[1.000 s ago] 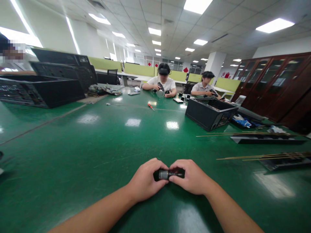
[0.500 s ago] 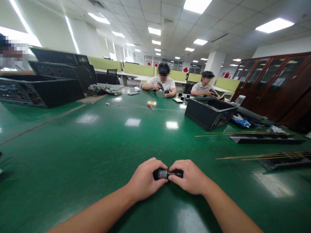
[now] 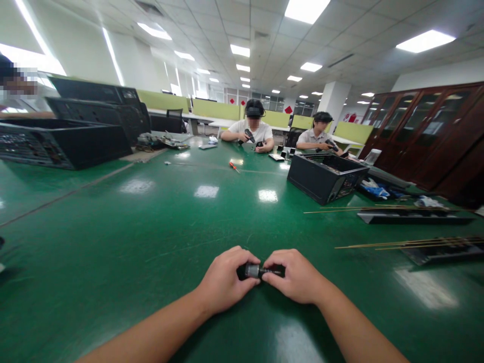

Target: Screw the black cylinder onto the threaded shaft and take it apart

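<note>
Near the front of the green table [image 3: 162, 222], my two hands face each other around a small black and silver cylinder [image 3: 252, 270]. Thumb and fingers of my left hand [image 3: 225, 277] are wrapped round its wider body. My right hand [image 3: 298, 277] pinches the thin dark shaft [image 3: 270, 271] at the cylinder's right end. The fingertips of both hands are almost touching. What exact kind of part this is cannot be made out, and its left end is partly hidden by my left hand.
An orange-handled screwdriver [image 3: 234, 166] lies farther off. Black computer cases stand at right [image 3: 321, 176] and left [image 3: 91, 143]. Thin brass-coloured rods [image 3: 355, 247] and dark metal trays [image 3: 416, 217] lie on the right. Two people [image 3: 251, 128] sit opposite with tools; another is at far left.
Both hands keep nearly the same pose around the cylinder. The cylinder and my left hand have shifted very slightly left.
</note>
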A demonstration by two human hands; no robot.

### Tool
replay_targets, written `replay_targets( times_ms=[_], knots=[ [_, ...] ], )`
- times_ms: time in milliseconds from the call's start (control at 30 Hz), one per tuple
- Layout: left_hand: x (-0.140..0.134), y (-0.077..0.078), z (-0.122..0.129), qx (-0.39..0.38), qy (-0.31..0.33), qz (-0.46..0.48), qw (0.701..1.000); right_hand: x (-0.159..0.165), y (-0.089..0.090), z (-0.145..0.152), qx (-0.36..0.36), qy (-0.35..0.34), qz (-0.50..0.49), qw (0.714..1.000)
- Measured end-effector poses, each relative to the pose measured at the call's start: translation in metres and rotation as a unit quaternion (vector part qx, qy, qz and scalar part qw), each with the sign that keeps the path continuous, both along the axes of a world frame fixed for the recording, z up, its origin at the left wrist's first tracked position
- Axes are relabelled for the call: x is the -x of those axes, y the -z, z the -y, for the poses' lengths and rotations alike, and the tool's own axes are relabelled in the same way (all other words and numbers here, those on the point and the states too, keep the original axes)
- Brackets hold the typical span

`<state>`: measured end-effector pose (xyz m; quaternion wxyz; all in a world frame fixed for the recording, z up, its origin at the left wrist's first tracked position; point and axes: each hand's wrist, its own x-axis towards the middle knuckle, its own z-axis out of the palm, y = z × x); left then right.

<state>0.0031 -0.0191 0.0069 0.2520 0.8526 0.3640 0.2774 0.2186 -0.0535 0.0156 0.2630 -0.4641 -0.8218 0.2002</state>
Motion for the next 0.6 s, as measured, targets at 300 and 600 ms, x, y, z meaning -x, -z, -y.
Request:
replay_targets(
  times_ms=[300,600],
  knots=[
    [-0.0002,0.0000,0.0002,-0.001,-0.003,-0.003,1.000,-0.0016,-0.0002,-0.0001,-0.004,0.004,0.001,1.000],
    [-0.0004,-0.0011,0.0007,0.005,-0.007,0.001,1.000,-0.0021,-0.0012,0.0008,-0.005,0.004,-0.004,1.000]
  ],
)
